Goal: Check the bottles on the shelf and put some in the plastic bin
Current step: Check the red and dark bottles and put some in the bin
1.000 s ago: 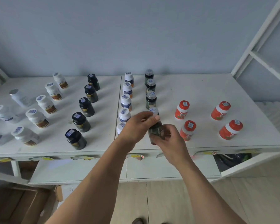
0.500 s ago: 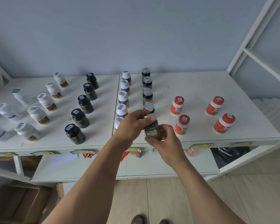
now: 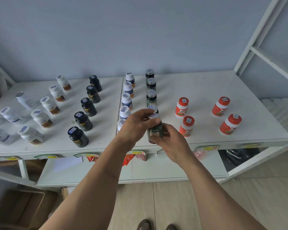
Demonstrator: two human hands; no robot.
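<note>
L hand (image 3: 136, 125) atop green bottle (image 3: 155, 130), R hand (image 3: 171, 143) under

A brown cardboard box (image 3: 22, 208) sits on the tiled floor (image 3: 173, 205), lower left, below a grey-blue wall (image 3: 123, 30)

My only view, from the head-worn wide-angle camera, looks forward and steeply down from close range over the white shelf (image 3: 206, 90) toward the grey wall (image 3: 123, 30) (floor (image 3: 173, 205) fills the lower frame).
</note>
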